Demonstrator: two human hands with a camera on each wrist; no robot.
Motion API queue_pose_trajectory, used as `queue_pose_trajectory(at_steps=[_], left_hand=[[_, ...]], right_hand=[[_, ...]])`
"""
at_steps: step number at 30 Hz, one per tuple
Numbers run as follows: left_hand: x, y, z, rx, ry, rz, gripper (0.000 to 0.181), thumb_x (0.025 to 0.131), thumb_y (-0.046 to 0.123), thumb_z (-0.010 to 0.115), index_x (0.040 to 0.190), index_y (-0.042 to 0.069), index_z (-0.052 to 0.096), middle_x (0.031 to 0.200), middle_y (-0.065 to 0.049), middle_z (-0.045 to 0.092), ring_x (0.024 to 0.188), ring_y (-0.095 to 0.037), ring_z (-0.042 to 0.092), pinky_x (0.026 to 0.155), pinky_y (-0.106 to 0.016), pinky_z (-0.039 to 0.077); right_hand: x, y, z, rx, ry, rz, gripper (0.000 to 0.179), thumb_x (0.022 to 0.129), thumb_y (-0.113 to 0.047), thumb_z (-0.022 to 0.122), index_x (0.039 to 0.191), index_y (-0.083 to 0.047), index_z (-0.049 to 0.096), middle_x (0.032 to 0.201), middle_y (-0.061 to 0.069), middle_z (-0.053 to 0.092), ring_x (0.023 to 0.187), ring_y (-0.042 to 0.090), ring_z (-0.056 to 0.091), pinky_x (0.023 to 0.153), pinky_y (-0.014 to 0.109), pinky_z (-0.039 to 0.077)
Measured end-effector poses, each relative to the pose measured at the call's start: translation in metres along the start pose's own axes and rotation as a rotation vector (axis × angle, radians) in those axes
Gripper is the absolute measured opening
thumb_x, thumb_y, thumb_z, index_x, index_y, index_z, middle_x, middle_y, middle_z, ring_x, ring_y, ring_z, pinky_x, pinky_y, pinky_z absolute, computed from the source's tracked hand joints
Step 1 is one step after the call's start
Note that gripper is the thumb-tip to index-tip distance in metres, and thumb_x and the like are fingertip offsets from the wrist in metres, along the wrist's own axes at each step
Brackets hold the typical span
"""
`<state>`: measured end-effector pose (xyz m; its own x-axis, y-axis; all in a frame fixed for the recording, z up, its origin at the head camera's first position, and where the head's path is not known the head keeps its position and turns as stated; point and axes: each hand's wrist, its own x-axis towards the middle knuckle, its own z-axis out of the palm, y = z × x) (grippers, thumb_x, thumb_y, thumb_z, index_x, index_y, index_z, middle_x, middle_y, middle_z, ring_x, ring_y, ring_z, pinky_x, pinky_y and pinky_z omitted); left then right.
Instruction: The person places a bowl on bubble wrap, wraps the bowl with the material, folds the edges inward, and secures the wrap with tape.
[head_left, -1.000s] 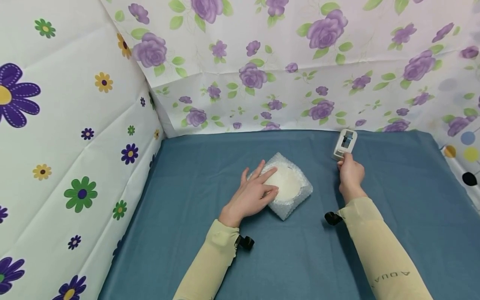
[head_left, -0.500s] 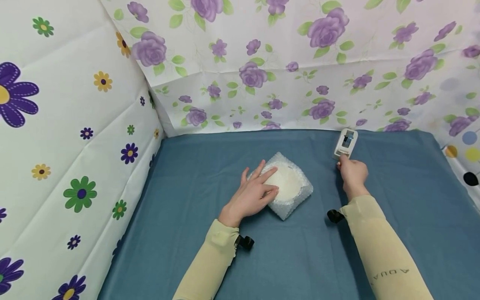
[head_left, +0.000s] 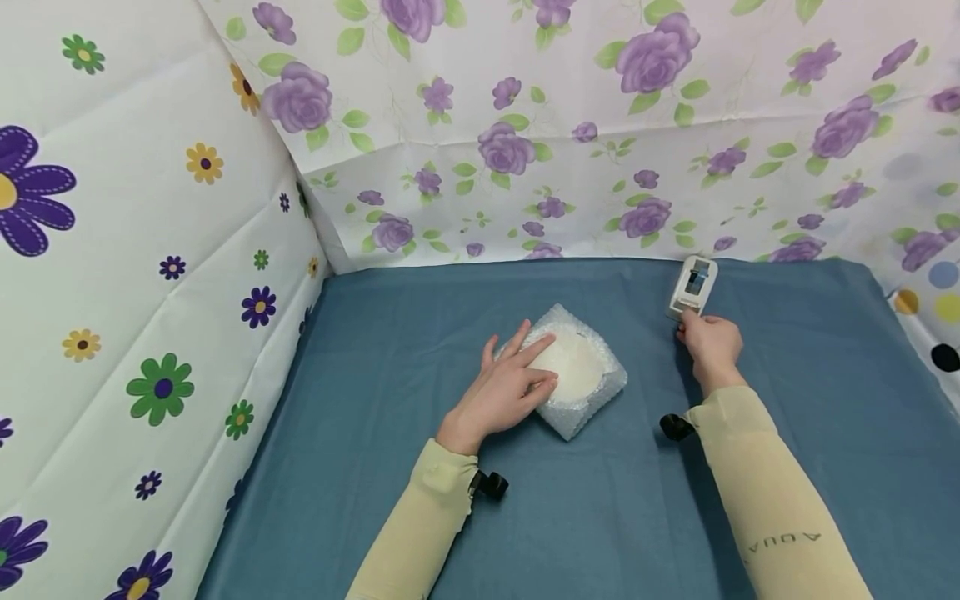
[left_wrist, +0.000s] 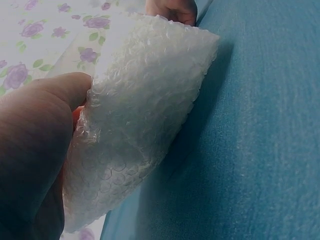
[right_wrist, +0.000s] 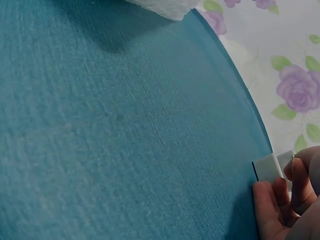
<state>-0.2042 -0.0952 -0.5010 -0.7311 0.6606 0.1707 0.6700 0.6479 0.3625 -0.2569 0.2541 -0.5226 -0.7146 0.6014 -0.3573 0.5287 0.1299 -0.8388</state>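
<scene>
A square bubble-wrapped packet (head_left: 603,387) with a round white face (head_left: 577,365) lies mid-table. My left hand (head_left: 501,390) rests on its left side, fingers spread over the top. In the left wrist view the left thumb (left_wrist: 70,90) touches the edge of the bubble wrap (left_wrist: 145,100). To the right, near the back edge, sits a small white rounded case (head_left: 693,286) with a dark window. My right hand (head_left: 711,346) pinches at its near end. The right wrist view shows thumb and finger together at the case (right_wrist: 267,169); what lies between the fingertips is hidden.
Blue cloth (head_left: 570,517) covers the table. A white curtain with purple roses (head_left: 506,150) hangs behind it, and a flower-print sheet (head_left: 150,317) rises along the left. Each wrist carries a small black camera (head_left: 491,486).
My right hand and wrist have shifted slightly to the right, the fingers still at the near end of the white case. The left hand and the packet have not moved.
</scene>
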Motion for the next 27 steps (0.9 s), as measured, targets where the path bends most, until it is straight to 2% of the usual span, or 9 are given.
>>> queue_pose_trajectory(at_steps=[3,5,9,12,16,18,21,24,27], left_hand=[[-0.001,-0.001,0.000,0.003,-0.002,0.001,0.037,0.116,0.041,0.050,0.124,0.027,0.083,0.174,0.001,0.033,0.165,-0.031,0.005,0.122,-0.075,0.011],[-0.001,-0.001,0.001,0.007,-0.002,0.001,0.037,0.116,0.041,0.050,0.124,0.027,0.083,0.174,0.001,0.033,0.165,-0.032,0.007,0.122,-0.075,0.011],[-0.002,-0.002,0.002,0.009,-0.001,-0.004,0.036,0.116,0.041,0.050,0.125,0.027,0.083,0.174,0.001,0.033,0.165,-0.033,0.009,0.122,-0.075,0.012],[-0.002,-0.002,0.002,0.001,-0.003,-0.004,0.035,0.115,0.040,0.051,0.125,0.027,0.082,0.174,0.001,0.033,0.165,-0.033,0.008,0.122,-0.076,0.012],[-0.002,-0.002,0.001,-0.001,0.003,-0.003,0.034,0.115,0.040,0.052,0.125,0.027,0.082,0.174,0.001,0.034,0.165,-0.031,0.006,0.123,-0.075,0.011],[-0.001,-0.002,0.000,0.000,0.007,-0.005,0.034,0.115,0.040,0.053,0.124,0.027,0.083,0.173,0.001,0.034,0.166,-0.030,0.006,0.123,-0.074,0.011],[-0.001,-0.002,-0.001,-0.010,0.005,-0.005,0.034,0.115,0.040,0.053,0.124,0.027,0.083,0.174,0.002,0.033,0.166,-0.030,0.005,0.124,-0.073,0.009],[0.000,-0.002,0.000,-0.021,-0.005,-0.004,0.035,0.115,0.041,0.051,0.124,0.027,0.082,0.174,0.003,0.032,0.166,-0.030,0.004,0.124,-0.072,0.009],[0.000,-0.002,0.001,-0.019,-0.011,-0.013,0.035,0.115,0.041,0.050,0.124,0.028,0.082,0.174,0.004,0.032,0.166,-0.028,0.003,0.125,-0.072,0.009]], right_hand=[[0.001,0.000,0.001,-0.007,-0.006,0.008,0.022,0.099,-0.027,0.055,0.104,-0.012,0.071,0.079,-0.011,0.063,0.067,-0.004,0.064,0.073,0.022,0.051],[0.001,0.002,0.001,-0.020,-0.001,-0.004,0.021,0.099,-0.026,0.056,0.100,-0.011,0.071,0.081,-0.010,0.065,0.067,-0.003,0.063,0.070,0.022,0.051],[0.000,0.009,0.002,-0.046,0.016,-0.072,0.024,0.096,-0.026,0.054,0.084,-0.010,0.067,0.083,-0.008,0.071,0.070,0.000,0.064,0.063,0.025,0.049],[-0.001,0.018,0.000,-0.021,-0.004,-0.130,0.034,0.101,-0.031,0.053,0.081,-0.007,0.064,0.091,-0.007,0.070,0.080,0.000,0.065,0.068,0.023,0.050],[-0.002,0.026,-0.006,0.084,-0.128,-0.217,0.045,0.110,-0.036,0.053,0.089,0.002,0.064,0.104,-0.003,0.065,0.097,0.003,0.065,0.087,0.020,0.056],[-0.002,0.028,-0.011,0.108,-0.204,-0.267,0.048,0.112,-0.036,0.053,0.095,0.008,0.064,0.107,-0.003,0.064,0.100,0.004,0.065,0.092,0.019,0.056],[-0.005,0.029,-0.016,0.080,-0.291,-0.346,0.053,0.112,-0.039,0.054,0.110,0.012,0.068,0.106,-0.004,0.067,0.098,0.003,0.067,0.089,0.017,0.057],[-0.010,0.029,-0.021,0.007,-0.351,-0.428,0.057,0.112,-0.042,0.054,0.124,0.011,0.069,0.110,-0.007,0.067,0.097,0.002,0.065,0.085,0.016,0.056],[-0.015,0.026,-0.021,-0.033,-0.408,-0.505,0.052,0.113,-0.041,0.056,0.125,0.008,0.069,0.114,-0.010,0.064,0.099,0.004,0.064,0.084,0.018,0.056]])
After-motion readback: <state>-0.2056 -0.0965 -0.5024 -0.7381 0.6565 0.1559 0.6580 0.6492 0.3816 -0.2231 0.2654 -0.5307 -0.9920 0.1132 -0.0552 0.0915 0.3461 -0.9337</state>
